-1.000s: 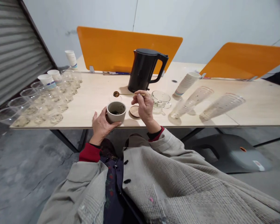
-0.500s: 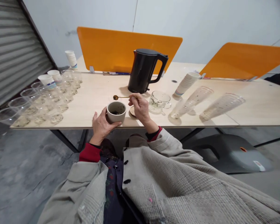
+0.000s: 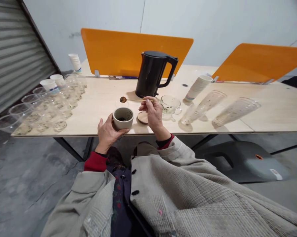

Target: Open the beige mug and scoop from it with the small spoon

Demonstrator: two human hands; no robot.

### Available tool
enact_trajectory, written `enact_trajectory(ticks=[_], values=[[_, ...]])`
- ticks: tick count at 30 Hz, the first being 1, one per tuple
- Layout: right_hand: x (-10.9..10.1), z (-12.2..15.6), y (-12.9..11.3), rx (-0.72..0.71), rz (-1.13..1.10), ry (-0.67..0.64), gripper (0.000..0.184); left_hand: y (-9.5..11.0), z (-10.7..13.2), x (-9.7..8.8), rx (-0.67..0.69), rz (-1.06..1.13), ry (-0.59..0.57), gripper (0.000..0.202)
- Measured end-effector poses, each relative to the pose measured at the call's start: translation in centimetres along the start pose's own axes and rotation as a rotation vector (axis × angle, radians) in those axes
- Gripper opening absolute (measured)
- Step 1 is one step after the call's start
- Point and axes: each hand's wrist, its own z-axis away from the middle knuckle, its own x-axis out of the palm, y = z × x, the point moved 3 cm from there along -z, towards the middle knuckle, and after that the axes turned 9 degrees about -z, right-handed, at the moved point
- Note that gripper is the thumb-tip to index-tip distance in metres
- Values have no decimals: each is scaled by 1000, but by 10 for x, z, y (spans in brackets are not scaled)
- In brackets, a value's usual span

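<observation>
Pale table [image 3: 99,90] — orange dividers [image 3: 135,46] — apparently concrete floor [image 3: 27,184] — left hand [image 3: 107,135] holds cup [image 3: 121,124]

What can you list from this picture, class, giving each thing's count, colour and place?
Electric kettle: one, black, back of the table.
Divider panels: two, orange, along the far edge.
Glass mug: one, clear, right of the right hand.
Coaster: one, tan, beside the right hand.
Paper cup stack: one, white, lying on its side.
Plastic cup stacks: two, clear, lying at right.
Loose cups: many, clear, at left.
Ceramic cup: one, grey-beige, in the left hand.
Spoon: one, gold, in the right hand.
Left hand: around the cup.
Right hand: pinching the spoon.
</observation>
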Motion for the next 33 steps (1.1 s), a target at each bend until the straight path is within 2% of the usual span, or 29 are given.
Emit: enact_trajectory(ticks=[3, 8, 15, 18, 21, 26, 28, 31, 33], values=[[1, 1, -4, -63, 27, -19, 42, 0, 0, 0, 3, -5, 4, 102], [4, 3, -5, -163, 252, -184, 44, 0, 0, 1, 13, 9, 18, 100], [5, 7, -13, -235, 213, -137, 34, -1, 0, 2, 8, 2, 12, 102], [9, 11, -17, -295, 275, -200, 32, -1, 0, 2, 13, -4, 17, 101], [11, 11, -13, -272, 310, -213, 33, -1, 0, 1, 7, -6, 21, 102], [4, 4, -8, -123, 143, -98, 37, 0, 0, 0, 5, -6, 5, 102], [0, 5, -16, -89, 104, -68, 38, -1, 0, 1, 1, 3, 6, 102], [-4, 14, -40, -150, 82, -40, 36, -1, 0, 1, -1, 13, 10, 102], [-3, 24, -56, -202, 155, -120, 35, -1, 0, 1, 3, 17, 6, 102]])
